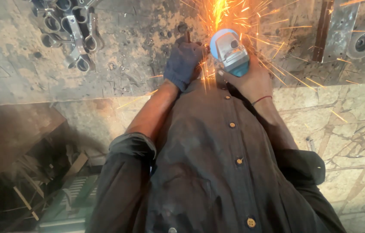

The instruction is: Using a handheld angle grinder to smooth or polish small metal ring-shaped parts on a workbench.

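We are wrapping our bare right hand [251, 82] around the blue angle grinder [230, 52], while our gloved left hand [184, 64] is pressing closed beside it on the scorched tabletop [139, 47]; sparks [221, 13] are flying, so the stiff, weighty tool is probably needing a firm grip on its body, clear of the disc

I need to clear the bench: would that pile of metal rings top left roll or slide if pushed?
The metal rings look interlinked, so they would probably drag as one clump rather than roll. Being steel, likely heavy and stiff. The rough bench should resist sliding.
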